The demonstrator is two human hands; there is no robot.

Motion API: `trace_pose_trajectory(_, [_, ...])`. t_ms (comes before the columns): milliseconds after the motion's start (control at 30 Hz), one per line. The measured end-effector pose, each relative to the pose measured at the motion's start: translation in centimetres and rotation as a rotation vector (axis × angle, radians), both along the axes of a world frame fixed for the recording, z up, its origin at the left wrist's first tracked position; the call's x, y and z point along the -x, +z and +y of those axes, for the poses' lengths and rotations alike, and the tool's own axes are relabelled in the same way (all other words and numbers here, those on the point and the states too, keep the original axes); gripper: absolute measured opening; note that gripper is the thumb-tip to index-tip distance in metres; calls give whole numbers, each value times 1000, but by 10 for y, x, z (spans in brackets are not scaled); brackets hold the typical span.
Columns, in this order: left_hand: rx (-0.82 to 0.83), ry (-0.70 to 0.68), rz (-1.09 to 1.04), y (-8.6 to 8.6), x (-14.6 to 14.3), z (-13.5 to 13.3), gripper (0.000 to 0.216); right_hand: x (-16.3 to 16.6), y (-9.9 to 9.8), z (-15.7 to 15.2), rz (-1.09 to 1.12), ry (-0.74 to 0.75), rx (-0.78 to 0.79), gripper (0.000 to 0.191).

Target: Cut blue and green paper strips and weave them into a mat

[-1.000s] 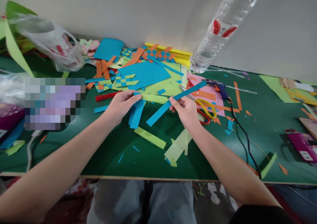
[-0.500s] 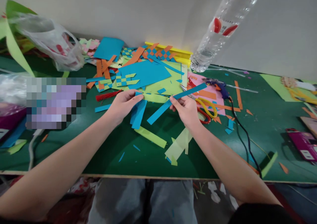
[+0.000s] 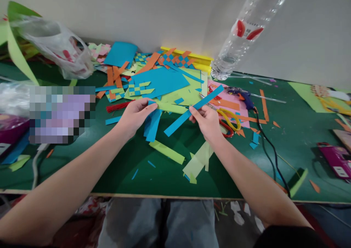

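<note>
My left hand (image 3: pixel 138 114) is closed in a pinch on blue paper strips (image 3: pixel 153 125) that hang down from its fingertips, together with the left end of a light green paper strip (image 3: pixel 172 107). The green strip stretches across to my right hand (image 3: pixel 205 120), whose thumb and finger pinch its right end and a slanted blue paper strip (image 3: pixel 178 120). That blue strip crosses over the green one, its upper end pointing away to the right. Both hands are held above the table. Below them lies another light green strip (image 3: pixel 167 153).
Behind the hands is a pile with blue sheets (image 3: pixel 164 80) and woven paper pieces (image 3: pixel 139 88). Scissors with yellow and red handles (image 3: pixel 229 118) and a blue glue gun (image 3: pixel 246 100) lie right. A plastic bottle (image 3: pixel 244 39) stands behind; a white bag (image 3: pixel 60 47) is at left.
The slanted blue strip in my right hand has shifted slightly, its upper end moving left and towards the viewer. The green strip is tilted a little differently. Both hands keep their pinch.
</note>
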State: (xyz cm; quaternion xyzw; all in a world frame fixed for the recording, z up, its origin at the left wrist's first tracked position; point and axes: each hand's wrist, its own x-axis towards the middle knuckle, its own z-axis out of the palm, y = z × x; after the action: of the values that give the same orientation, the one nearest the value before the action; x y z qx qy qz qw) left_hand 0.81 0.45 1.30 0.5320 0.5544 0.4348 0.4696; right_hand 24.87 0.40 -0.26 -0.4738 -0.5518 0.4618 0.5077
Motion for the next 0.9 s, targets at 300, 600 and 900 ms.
trace_pose_trajectory(300, [-6,15,18,1,0,0,24,0,1,-1,-25,6,-6,35])
trace_pose_trajectory(600, [-8,34,25,-3,3,2,25,1,4,-3,17,63,1,32])
trace_pose_trajectory(900, [-24,-12,21,-2,-3,-1,23,2,4,-2,-1,56,13,35])
